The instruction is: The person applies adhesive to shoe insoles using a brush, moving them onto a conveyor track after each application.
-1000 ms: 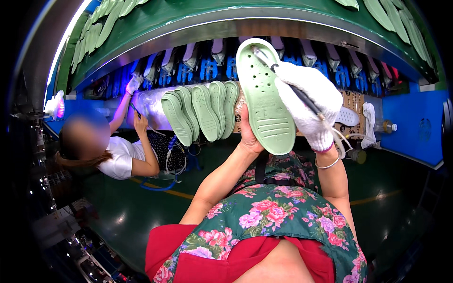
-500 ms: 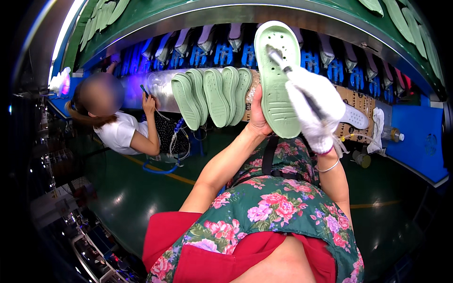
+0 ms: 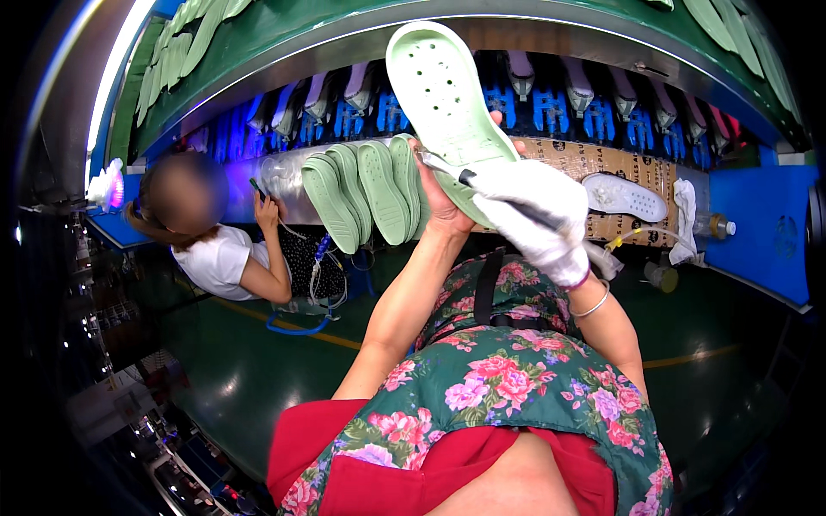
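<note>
My bare left hand (image 3: 441, 199) grips a pale green shoe sole (image 3: 437, 90) from beneath and holds it up, tilted with its toe end far and to the left. Its face has small holes toward the toe and raised ridges. My right hand (image 3: 542, 211), in a white knitted glove, is closed around a slim brush (image 3: 446, 170) with a black band. The brush tip lies over the sole's near left edge; whether it touches cannot be made out. Several similar green soles (image 3: 383, 191) stand on edge in a row left of my left hand.
A white perforated sole (image 3: 621, 196) lies on printed cardboard (image 3: 564, 159) at right, near a white cloth (image 3: 685, 206) and a bottle (image 3: 714, 226). Behind runs a rack of blue clamps (image 3: 551, 110). At left a co-worker (image 3: 228, 245) holds a small tool.
The sole has moved left and turned so its toe leans left. My gloved hand has followed with the brush, shifting from the toe area to the sole's near left edge.
</note>
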`<state>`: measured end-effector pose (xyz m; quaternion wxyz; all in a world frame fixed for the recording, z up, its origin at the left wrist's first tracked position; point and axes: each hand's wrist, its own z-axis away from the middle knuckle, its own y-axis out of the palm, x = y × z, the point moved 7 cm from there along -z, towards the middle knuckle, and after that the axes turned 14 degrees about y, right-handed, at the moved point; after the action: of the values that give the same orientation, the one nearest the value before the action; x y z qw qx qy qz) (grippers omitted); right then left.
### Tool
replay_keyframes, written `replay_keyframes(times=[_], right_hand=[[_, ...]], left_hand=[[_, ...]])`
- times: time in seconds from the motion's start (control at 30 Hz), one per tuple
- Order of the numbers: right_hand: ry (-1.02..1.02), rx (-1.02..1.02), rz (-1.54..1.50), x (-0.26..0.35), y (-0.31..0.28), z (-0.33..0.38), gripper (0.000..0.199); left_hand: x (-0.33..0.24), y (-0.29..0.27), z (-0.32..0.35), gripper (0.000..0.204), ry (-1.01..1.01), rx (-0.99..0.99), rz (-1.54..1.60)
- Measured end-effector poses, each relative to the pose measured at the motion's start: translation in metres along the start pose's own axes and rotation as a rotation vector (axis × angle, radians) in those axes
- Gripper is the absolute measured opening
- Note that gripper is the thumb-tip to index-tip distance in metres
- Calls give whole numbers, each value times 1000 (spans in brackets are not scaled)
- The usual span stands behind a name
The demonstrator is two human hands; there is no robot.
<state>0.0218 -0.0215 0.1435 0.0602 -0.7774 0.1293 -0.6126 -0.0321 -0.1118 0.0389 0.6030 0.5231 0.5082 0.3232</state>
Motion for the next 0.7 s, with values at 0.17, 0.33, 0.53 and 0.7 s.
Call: replay_keyframes(times=[0.17,0.33,0.53,0.7], right_hand=[[17,-113,41,-5,-1,4,26],[-12,97,-69,-1,5,3,21],[-130,20,197,3,10,10,24],[62,80,-12,-17,6,8,16]], left_hand=[[-7,4,-13,96,-9,-54,80],[-13,10,-13,90,-117,201,-24],[-16,4,-21,89,-154,98,113],[-21,8,-14,91,-196,228,112]])
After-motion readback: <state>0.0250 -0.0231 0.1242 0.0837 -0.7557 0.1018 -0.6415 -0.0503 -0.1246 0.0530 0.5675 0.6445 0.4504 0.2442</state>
